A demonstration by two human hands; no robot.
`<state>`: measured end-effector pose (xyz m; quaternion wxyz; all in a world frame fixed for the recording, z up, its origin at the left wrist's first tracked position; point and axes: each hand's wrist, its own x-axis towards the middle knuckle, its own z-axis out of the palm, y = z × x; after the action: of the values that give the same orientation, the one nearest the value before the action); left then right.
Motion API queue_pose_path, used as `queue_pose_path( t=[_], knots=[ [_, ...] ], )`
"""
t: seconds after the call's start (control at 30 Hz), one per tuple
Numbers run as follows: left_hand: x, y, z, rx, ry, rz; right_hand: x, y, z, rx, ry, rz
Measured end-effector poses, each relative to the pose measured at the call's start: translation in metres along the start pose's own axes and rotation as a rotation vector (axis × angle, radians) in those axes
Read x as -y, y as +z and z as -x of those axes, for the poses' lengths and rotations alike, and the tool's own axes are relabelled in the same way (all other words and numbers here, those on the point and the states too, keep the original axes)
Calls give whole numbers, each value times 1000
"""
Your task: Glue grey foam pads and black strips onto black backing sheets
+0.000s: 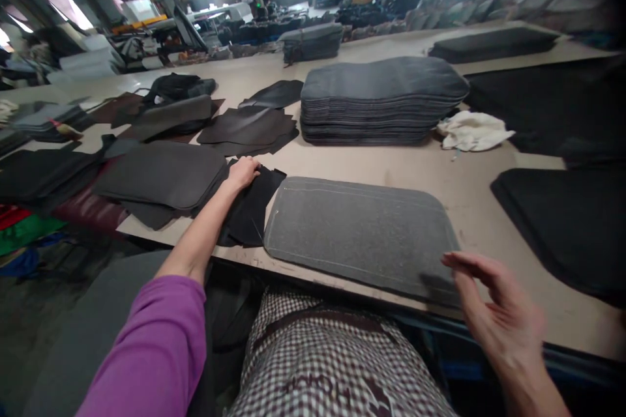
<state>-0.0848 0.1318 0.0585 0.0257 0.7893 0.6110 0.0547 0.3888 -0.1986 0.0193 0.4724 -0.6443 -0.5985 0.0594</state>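
Observation:
A grey rounded panel (362, 231) with stitching along its border lies flat at the table's front edge. My left hand (244, 172) reaches to the far end of some black cloth pieces (252, 212) just left of that panel. Its fingers are curled down onto the black cloth piece, and the fingertips are partly hidden. Over the panel's right end hovers my right hand (499, 306), thumb and fingers apart, holding nothing. Beside my left hand lies a low stack of dark rounded panels (161, 172).
Behind the panel stands a tall stack of dark panels (381, 104), with a crumpled white cloth (474, 130) at its right. Dark brown sheets (249, 127) lie left of it. At the right is a black panel stack (567, 221). The table (391, 166) runs across the view.

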Motion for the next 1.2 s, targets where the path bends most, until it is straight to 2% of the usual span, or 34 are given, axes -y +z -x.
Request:
queue_pose_path(
  t=[0.13, 0.23, 0.33, 0.43, 0.5, 0.53, 0.6, 0.7, 0.83, 0.9, 1.0, 1.07, 1.1, 1.13, 1.2],
  knots=[
    [8, -6, 3, -47, -36, 51, 3, -5, 2, 25, 13, -26],
    [20, -25, 17, -159, -83, 126, 8, -5, -4, 85, -22, -34],
    [38, -58, 37, -435, -114, 435, 18, 1, -16, 161, -108, -62],
    [52, -100, 59, -756, -29, 774, 32, 13, -32, 210, -224, -158],
    [51, -129, 75, -871, 64, 853, 45, 21, -43, 243, -287, -231],
    [46, -142, 83, -888, 112, 860, 52, 25, -49, 257, -312, -263],
    [24, -163, 102, -849, 192, 861, 71, 29, -59, 270, -352, -319],
    [-31, -179, 132, -708, 306, 928, 110, 28, -74, 254, -390, -406],
    [-119, -176, 169, -472, 605, 1111, 163, 15, -88, 280, -340, -543],
    [-157, -170, 181, -282, 730, 1176, 180, 9, -91, 390, -270, -644],
    [-197, -157, 185, 1, 847, 1210, 183, 9, -82, 755, -89, -908],
    [-215, -145, 180, 106, 903, 1219, 174, 16, -68, 1000, 113, -1142],
    [-222, -137, 175, 125, 913, 1227, 167, 20, -59, 1062, 236, -1239],
    [-228, -128, 171, 128, 900, 1244, 159, 24, -50, 1064, 364, -1306],
    [-237, -106, 162, 114, 785, 1318, 143, 29, -35, 913, 582, -1341]
  ],
)
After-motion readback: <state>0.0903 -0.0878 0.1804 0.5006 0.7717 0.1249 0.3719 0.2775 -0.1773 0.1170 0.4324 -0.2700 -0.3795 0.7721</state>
